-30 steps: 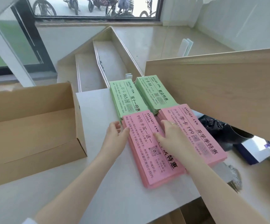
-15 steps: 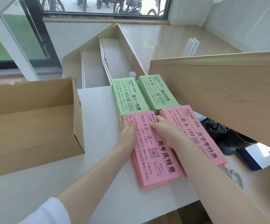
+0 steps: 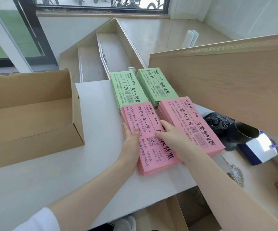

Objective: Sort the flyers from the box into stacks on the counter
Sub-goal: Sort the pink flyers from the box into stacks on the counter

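Flanking rectangular pink paper stack [image 3: 149, 139]: both hands [image 3: 130, 139].

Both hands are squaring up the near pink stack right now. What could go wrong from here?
1. The near pink stack overhangs the counter edge; a push from the left hand or right hand might tip flyers off.
2. It abuts the far-left green stack, so sliding it forward may skew that one.
3. The right pink stack looks fanned and could get bumped.
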`<state>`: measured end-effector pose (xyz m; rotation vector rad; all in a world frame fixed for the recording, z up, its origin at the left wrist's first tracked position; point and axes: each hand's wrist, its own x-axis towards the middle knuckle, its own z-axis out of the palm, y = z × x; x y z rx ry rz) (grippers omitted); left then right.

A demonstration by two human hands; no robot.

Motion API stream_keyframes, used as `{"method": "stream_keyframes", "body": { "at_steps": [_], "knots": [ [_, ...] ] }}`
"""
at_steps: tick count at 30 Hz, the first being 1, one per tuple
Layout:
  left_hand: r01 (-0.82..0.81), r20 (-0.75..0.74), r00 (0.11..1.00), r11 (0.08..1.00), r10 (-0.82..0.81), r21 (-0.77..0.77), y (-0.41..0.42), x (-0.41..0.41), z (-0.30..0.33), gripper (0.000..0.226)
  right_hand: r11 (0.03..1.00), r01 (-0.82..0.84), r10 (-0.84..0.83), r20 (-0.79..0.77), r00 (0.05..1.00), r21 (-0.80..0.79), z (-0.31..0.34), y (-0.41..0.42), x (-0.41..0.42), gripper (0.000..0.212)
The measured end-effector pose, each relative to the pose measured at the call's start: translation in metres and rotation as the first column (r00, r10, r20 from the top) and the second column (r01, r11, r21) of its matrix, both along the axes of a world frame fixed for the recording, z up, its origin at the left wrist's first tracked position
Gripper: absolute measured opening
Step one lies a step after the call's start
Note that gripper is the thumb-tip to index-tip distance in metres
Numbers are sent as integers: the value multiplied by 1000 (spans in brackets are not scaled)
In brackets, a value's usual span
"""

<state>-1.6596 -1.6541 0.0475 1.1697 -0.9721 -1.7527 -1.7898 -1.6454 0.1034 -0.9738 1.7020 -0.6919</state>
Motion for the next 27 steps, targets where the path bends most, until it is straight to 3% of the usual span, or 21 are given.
{"method": "stream_keyframes", "body": {
  "at_steps": [8,11,13,17,21,23,25,27],
  "knots": [
    [39,10,999,999,-40,3,1,8,3,85,998,-62,62,-112,992,0,8,6,6,51],
    [-1,3,1000,1000,1,23,12,12,4,77,999,-50,50,-154,987,4,3,15,3,43],
    [18,-22,1000,999,-17,41,23,12,2,67,1000,-23,25,-144,989,15,-4,25,-1,42],
    [65,1,998,998,-65,14,34,7,-6,70,999,37,-37,-44,998,-22,-11,38,-1,32],
    [78,15,997,997,-78,-1,34,8,-4,73,1000,-28,28,-64,998,-10,-2,40,0,37],
    [78,39,996,997,-77,-13,34,12,-1,78,993,-120,122,-136,983,23,13,44,1,43],
    [51,155,987,995,-37,-84,29,14,5,82,978,-206,208,-274,939,36,32,47,-2,56],
    [24,254,967,976,32,-215,17,12,22,73,976,-210,168,-423,890,-54,50,46,-13,49]
  ]
}}
